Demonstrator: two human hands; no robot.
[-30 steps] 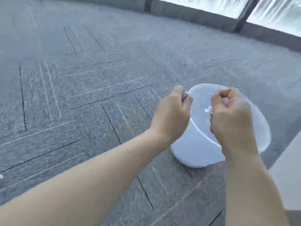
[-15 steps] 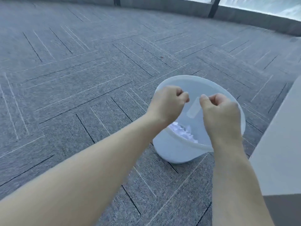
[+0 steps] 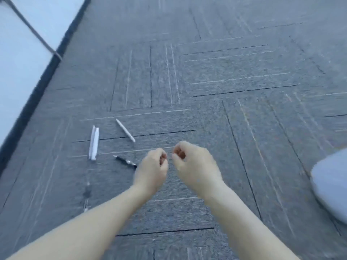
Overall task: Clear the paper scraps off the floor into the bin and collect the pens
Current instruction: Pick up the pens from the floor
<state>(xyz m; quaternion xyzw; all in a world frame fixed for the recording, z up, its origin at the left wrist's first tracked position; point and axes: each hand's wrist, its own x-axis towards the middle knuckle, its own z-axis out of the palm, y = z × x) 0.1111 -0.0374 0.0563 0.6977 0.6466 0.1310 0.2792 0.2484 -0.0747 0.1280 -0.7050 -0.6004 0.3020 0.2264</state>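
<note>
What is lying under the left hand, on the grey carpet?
The black pen lies on the grey carpet; its right end runs under the left hand and is hidden. What else that hand covers cannot be seen.

No legible text, label, brand, number or sign on any surface (pens and carpet floor too blurred to bear readable marks).

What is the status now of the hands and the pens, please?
Left hand and right hand curled, holding nothing. White pen, black pen, white pair on carpet. Bin at right edge. Path clear.
</note>
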